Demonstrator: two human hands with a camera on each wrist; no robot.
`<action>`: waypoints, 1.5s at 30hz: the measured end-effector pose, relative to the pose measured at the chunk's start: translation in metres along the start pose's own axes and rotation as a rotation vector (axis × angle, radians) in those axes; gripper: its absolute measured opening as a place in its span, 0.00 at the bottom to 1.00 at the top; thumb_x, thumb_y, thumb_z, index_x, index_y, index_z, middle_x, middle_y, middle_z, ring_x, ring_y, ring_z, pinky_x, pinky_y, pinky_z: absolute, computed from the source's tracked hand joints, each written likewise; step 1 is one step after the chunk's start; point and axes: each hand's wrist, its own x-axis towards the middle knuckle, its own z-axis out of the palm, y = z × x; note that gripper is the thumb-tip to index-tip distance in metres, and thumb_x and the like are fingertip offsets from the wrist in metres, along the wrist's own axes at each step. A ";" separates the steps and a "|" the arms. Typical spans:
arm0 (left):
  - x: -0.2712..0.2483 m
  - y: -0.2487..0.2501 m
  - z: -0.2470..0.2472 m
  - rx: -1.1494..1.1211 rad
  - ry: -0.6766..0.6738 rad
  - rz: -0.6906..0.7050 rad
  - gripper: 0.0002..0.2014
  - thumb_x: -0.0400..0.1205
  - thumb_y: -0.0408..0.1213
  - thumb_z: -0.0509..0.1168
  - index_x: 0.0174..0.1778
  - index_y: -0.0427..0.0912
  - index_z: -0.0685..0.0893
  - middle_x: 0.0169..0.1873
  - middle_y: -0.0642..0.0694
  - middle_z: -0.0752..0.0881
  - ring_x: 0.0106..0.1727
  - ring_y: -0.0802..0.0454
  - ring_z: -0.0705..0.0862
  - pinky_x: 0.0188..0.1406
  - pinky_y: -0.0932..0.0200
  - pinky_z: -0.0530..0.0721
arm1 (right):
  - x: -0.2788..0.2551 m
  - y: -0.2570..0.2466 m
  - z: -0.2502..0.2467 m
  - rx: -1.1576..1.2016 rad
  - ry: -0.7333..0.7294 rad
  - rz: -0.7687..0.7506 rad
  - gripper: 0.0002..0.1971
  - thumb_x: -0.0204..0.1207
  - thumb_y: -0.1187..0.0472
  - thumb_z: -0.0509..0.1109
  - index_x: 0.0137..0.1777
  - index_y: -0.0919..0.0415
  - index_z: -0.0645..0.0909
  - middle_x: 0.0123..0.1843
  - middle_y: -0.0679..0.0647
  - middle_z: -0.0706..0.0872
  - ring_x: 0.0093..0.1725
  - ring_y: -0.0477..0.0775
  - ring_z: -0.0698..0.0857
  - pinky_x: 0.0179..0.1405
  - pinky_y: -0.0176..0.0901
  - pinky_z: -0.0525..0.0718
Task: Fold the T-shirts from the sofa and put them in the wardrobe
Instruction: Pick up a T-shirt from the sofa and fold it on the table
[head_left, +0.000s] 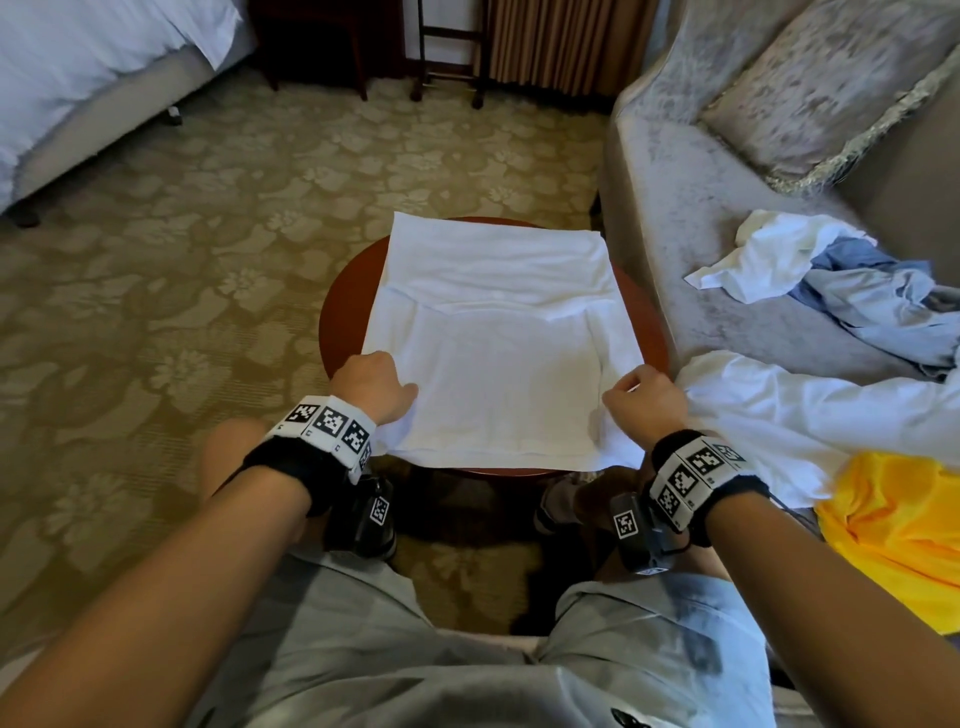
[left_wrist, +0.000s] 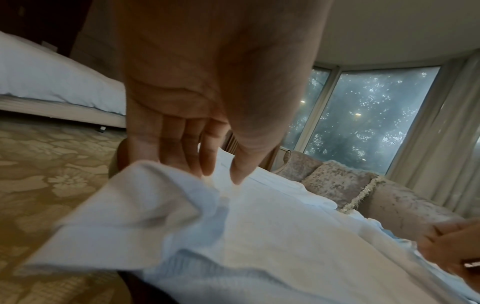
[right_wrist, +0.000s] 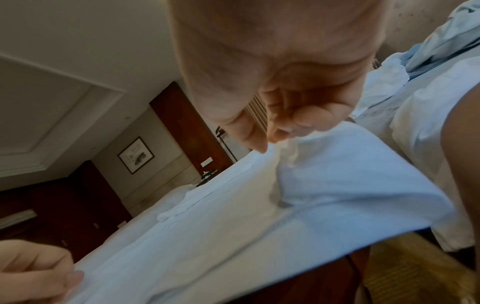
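The left hand (head_left: 375, 384) pinches the near left edge of a white T-shirt (head_left: 498, 353), thumb pressed against curled fingers (left_wrist: 182, 152) with a raised ridge of soft knit cloth caught between them. The right hand (head_left: 644, 400) grips the near right edge in the same manner, its fingertips (right_wrist: 279, 134) closed on a small puckered fold. Both wrists carry black bands faced with white blocks printed in square black-and-white markers. The T-shirt lies flat and partly folded into a rough rectangle, its side panels turned inward so that faint straight creases run along its length; the fabric is thin, matte and lightly ribbed. It rests on a small round table (head_left: 345, 306) of polished reddish-brown wood, whose curved rim shows at either side of the cloth. Just right of the table stands a sofa (head_left: 685, 218) in pale grey crushed velvet with a fringed square cushion (head_left: 831, 88). On its seat lie further garments: a crumpled white and light-blue heap (head_left: 831, 270), a loose white shirt (head_left: 810, 410) and a bright yellow garment (head_left: 898, 514). A beige carpet (head_left: 171, 291) with a floral relief pattern covers the floor, and a bed (head_left: 78, 67) with smooth white linen stands at far left.
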 end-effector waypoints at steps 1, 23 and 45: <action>-0.002 -0.001 -0.002 0.011 -0.018 -0.002 0.22 0.82 0.50 0.63 0.27 0.39 0.72 0.24 0.45 0.74 0.27 0.47 0.76 0.25 0.58 0.69 | 0.000 0.001 -0.001 -0.025 -0.028 0.017 0.07 0.77 0.60 0.66 0.52 0.61 0.78 0.48 0.56 0.82 0.49 0.58 0.79 0.45 0.43 0.73; -0.053 -0.006 0.001 0.377 0.078 0.033 0.12 0.81 0.36 0.66 0.58 0.36 0.81 0.52 0.38 0.83 0.53 0.39 0.85 0.38 0.54 0.76 | -0.014 0.003 0.017 0.001 -0.124 -0.025 0.09 0.77 0.63 0.64 0.53 0.62 0.84 0.53 0.57 0.85 0.52 0.57 0.79 0.50 0.44 0.76; -0.027 -0.035 0.016 -0.544 0.030 -0.253 0.26 0.78 0.36 0.71 0.66 0.33 0.67 0.40 0.39 0.83 0.32 0.48 0.80 0.22 0.59 0.73 | -0.019 0.030 0.007 0.161 -0.006 0.253 0.27 0.77 0.63 0.66 0.74 0.62 0.62 0.57 0.58 0.76 0.56 0.64 0.79 0.48 0.45 0.71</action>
